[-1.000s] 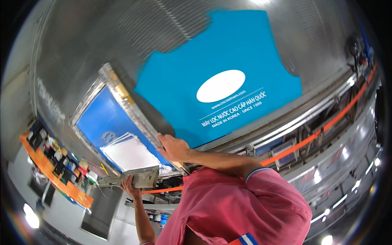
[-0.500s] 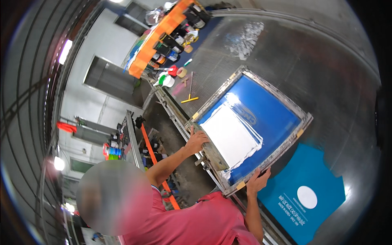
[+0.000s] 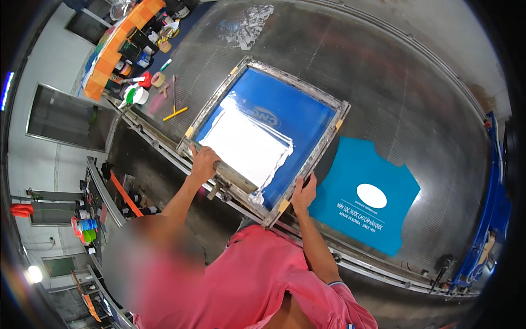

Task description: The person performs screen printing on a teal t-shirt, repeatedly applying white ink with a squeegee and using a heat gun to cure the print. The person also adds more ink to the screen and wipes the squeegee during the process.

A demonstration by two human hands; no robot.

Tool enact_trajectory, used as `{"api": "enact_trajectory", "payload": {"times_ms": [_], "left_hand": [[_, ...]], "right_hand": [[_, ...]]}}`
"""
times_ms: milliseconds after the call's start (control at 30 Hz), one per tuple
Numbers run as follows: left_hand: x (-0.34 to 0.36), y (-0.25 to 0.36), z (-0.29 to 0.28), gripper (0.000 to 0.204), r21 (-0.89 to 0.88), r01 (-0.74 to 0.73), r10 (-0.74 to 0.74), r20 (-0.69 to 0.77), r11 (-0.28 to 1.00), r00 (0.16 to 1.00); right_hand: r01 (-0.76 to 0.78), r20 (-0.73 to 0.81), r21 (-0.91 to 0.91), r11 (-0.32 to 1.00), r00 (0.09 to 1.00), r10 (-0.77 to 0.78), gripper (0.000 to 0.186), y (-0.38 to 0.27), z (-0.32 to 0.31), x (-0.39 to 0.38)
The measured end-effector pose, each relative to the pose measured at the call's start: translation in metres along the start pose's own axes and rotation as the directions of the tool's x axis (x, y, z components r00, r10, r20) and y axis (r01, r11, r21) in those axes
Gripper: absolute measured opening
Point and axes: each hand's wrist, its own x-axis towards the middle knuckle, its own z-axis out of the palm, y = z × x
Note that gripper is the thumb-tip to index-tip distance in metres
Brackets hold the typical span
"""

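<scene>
A screen printing frame [image 3: 338,119] with blue mesh sits tilted across the table in front of me. Thick white ink [image 3: 246,143] covers the near left part of its mesh. Along the frame's near inner side lies a squeegee [image 3: 238,178]. My left hand [image 3: 204,163] is closed over the frame's near side, against the squeegee's left end; its fingertips are partly hidden. At the near right corner, my right hand [image 3: 304,194] grips the frame's outer edge. Just right of the frame, a teal shirt-shaped fabric piece [image 3: 378,164] lies flat, bearing a white oval and white lettering.
Ink jars [image 3: 131,51] and an orange-sided box [image 3: 109,64] crowd the table's far left. Nearer are a white tub with green inside [image 3: 141,96], tape rolls [image 3: 158,80] and a yellow T-handled tool [image 3: 175,113]. A metal rail [image 3: 378,274] edges the table's near side.
The view has swung right, so the table and frame appear farther left and higher. Both hands keep their holds; the frame stays in about the same place beside the teal fabric.
</scene>
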Motion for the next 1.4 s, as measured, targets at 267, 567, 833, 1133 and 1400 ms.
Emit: {"api": "enact_trajectory", "payload": {"times_ms": [267,567,833,1133,1400], "left_hand": [[-0.005,0.004,-0.001,0.020,-0.043,-0.005,0.004,-0.039,0.999,0.999],[-0.004,0.007,0.001,0.025,-0.086,0.011,-0.017,-0.070,0.996,0.997],[-0.008,0.007,-0.001,0.022,-0.117,0.004,-0.016,-0.099,0.993,0.995],[0.000,0.002,0.005,0.015,-0.131,-0.100,0.072,-0.201,0.986,0.977],[-0.008,0.006,0.003,0.024,-0.070,-0.077,0.065,-0.158,0.995,0.985]], "right_hand": [[-0.021,-0.030,0.064,0.998,0.999,0.023,0.061,-0.002,-0.002,0.000],[0.016,-0.023,0.025,1.000,1.000,-0.015,0.072,0.009,-0.003,0.005],[-0.048,0.009,0.033,0.998,0.999,0.048,0.070,0.004,-0.003,0.006],[-0.165,0.014,0.112,0.980,0.986,0.165,0.050,0.001,-0.003,0.006],[-0.105,-0.048,0.051,0.993,0.993,0.107,0.052,-0.011,-0.004,0.004]]}}
